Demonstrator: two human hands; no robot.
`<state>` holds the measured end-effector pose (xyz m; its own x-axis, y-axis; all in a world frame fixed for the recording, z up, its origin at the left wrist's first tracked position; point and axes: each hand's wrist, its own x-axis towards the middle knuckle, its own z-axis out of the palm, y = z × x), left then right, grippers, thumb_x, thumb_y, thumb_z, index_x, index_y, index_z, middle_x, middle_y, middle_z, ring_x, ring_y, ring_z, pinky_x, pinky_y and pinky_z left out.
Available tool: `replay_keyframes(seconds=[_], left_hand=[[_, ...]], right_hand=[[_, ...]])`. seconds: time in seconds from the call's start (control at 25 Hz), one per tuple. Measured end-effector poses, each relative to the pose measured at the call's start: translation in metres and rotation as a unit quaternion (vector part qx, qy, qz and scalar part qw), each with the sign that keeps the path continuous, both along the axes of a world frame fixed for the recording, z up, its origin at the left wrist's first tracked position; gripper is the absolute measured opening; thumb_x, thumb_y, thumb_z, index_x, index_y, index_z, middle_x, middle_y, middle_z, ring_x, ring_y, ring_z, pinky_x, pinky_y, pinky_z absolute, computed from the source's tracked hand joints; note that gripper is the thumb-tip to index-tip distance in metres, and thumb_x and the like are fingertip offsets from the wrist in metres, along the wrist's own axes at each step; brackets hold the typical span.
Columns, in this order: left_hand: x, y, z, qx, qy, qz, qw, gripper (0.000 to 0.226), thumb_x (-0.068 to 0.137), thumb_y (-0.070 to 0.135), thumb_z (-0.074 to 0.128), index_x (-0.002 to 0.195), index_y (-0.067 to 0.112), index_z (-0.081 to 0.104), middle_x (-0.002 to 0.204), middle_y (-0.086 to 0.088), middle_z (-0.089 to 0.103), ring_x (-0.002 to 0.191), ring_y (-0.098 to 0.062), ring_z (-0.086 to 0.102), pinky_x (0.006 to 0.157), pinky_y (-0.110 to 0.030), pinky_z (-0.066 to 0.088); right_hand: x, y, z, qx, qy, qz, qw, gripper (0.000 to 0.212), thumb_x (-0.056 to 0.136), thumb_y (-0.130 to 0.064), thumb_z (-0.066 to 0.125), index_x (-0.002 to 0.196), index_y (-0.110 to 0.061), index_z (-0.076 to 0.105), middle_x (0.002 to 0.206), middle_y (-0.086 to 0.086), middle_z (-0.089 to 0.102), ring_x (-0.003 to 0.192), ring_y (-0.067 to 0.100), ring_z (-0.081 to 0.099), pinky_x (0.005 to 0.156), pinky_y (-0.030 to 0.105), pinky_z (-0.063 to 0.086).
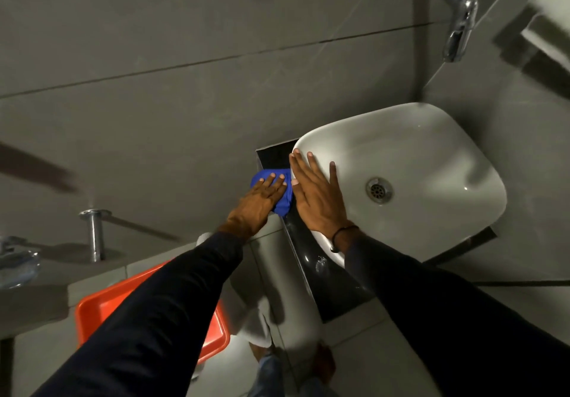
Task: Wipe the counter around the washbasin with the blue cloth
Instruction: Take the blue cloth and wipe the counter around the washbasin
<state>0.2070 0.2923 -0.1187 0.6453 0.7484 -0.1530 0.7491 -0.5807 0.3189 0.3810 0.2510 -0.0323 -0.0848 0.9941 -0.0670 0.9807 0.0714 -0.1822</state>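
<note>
A white washbasin [425, 162] sits on a glossy black counter [314, 273] against grey tiled walls. The blue cloth [285, 199] lies on the counter's left edge, just left of the basin. My left hand [259, 203] presses flat on the cloth, fingers spread over it. My right hand [317, 196] rests flat on the basin's left rim, fingers spread, holding nothing. Both arms wear dark sleeves; a thin band circles my right wrist.
A chrome tap [459, 17] juts from the wall above the basin. An orange tub [129, 304] stands below my left arm. A chrome pipe fitting [94, 233] sticks out at left. A white dispenser [549, 29] hangs at upper right.
</note>
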Motion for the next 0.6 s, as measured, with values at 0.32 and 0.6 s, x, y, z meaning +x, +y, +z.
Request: replay_keyframes(seconds=[0.32, 0.6], left_hand=[[-0.004, 0.002, 0.010, -0.022, 0.007, 0.000, 1.000, 0.085, 0.093, -0.004, 0.050, 0.161, 0.020, 0.005, 0.171, -0.004, 0.003, 0.158, -0.024, 0.004, 0.128, -0.038, 0.007], [0.006, 0.058, 0.022, 0.016, 0.061, 0.032, 0.997, 0.078, 0.092, -0.005, 0.044, 0.161, 0.012, 0.011, 0.170, -0.010, 0.009, 0.157, -0.030, 0.010, 0.127, -0.040, 0.012]], right_hand=[[0.001, -0.001, 0.000, -0.017, 0.040, -0.003, 0.999, 0.061, 0.103, -0.038, 0.016, 0.160, -0.023, 0.004, 0.169, -0.002, 0.008, 0.157, 0.022, 0.008, 0.125, 0.059, 0.008], [-0.003, -0.003, 0.002, -0.004, 0.056, -0.016, 0.998, 0.061, 0.104, -0.028, 0.032, 0.160, -0.023, 0.010, 0.169, -0.002, 0.012, 0.157, 0.022, 0.013, 0.124, 0.058, 0.012]])
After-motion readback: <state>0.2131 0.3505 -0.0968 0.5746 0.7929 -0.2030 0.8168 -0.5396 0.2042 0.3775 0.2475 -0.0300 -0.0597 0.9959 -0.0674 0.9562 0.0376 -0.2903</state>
